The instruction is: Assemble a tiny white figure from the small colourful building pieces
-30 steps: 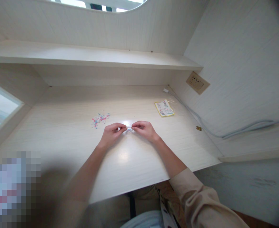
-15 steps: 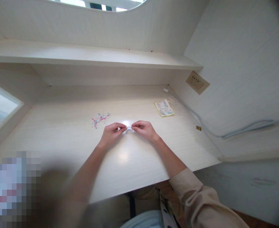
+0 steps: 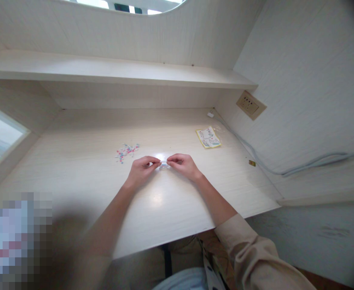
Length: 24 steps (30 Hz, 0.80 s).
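Observation:
At the middle of the desk, my left hand and my right hand face each other with fingertips pinched. Between them they hold a short, thin whitish piece, one end in each hand; its exact kind is too small to make out. Just below it some clear, bluish small bits show on the desk, partly hidden by the fingers. A scattered heap of small pink, blue and white beads or bead-like pieces lies to the left of my left hand.
Behind my right hand lies a printed card with a yellow edge, beside clear plastic. Grey cables run along the right wall below a socket. A small brass-coloured plate is near them. A shelf spans the back.

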Each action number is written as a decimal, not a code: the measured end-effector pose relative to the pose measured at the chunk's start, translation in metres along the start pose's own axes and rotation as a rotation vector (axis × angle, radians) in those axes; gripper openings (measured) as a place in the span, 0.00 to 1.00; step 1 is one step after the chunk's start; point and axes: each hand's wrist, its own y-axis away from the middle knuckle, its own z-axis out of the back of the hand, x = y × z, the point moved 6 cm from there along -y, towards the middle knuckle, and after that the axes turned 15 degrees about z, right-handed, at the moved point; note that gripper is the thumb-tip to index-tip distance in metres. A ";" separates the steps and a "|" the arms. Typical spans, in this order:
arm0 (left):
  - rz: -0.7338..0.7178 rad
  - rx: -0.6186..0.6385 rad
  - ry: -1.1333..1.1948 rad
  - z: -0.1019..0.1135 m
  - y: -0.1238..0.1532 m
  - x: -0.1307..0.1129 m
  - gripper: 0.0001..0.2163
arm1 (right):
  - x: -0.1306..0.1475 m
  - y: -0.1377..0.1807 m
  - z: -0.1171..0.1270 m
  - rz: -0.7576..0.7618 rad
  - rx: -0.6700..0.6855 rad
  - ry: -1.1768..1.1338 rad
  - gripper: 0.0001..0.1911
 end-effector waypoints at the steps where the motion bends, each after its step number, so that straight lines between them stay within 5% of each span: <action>1: 0.001 0.000 0.000 0.000 0.000 0.000 0.05 | 0.000 0.000 0.000 -0.001 -0.001 0.001 0.09; 24: 0.008 0.001 -0.004 0.000 0.000 0.001 0.05 | 0.001 0.000 0.000 0.004 0.009 0.007 0.09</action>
